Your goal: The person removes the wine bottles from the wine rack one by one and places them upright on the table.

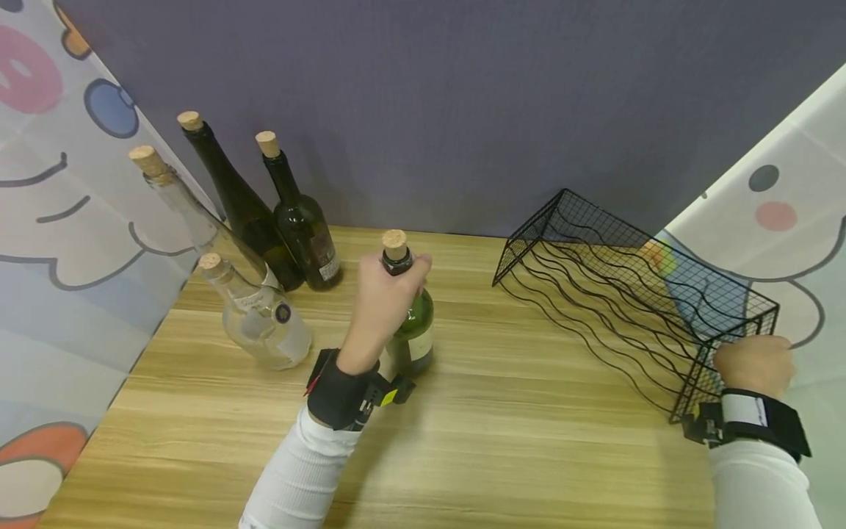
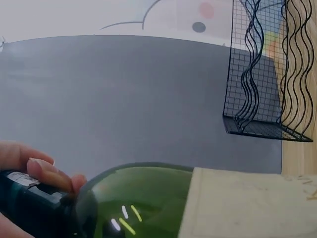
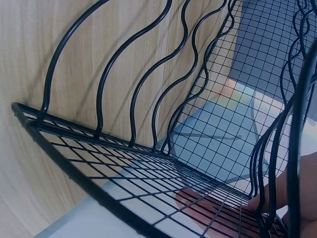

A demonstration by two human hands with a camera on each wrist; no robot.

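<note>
My left hand (image 1: pixel 383 294) grips the neck of a green wine bottle (image 1: pixel 421 323) standing upright near the middle of the table. A cork shows above the fingers, and the left wrist view shows the bottle's cream label (image 2: pixel 247 203). At the far right, my right hand (image 1: pixel 756 364) holds the near end of a black wire wine rack (image 1: pixel 702 343), with fingers curled about its mesh end panel. In the right wrist view, part of that hand (image 3: pixel 277 193) shows behind the wires. The rack's wavy shelves hold no bottles.
Several corked bottles stand at the left: two clear ones, including a squat bottle (image 1: pixel 267 323), and two dark ones, including a shorter dark bottle (image 1: pixel 307 239). A grey panel (image 1: pixel 423 110) backs the wooden table (image 1: pixel 529 441). Cartoon-printed sheets flank both sides.
</note>
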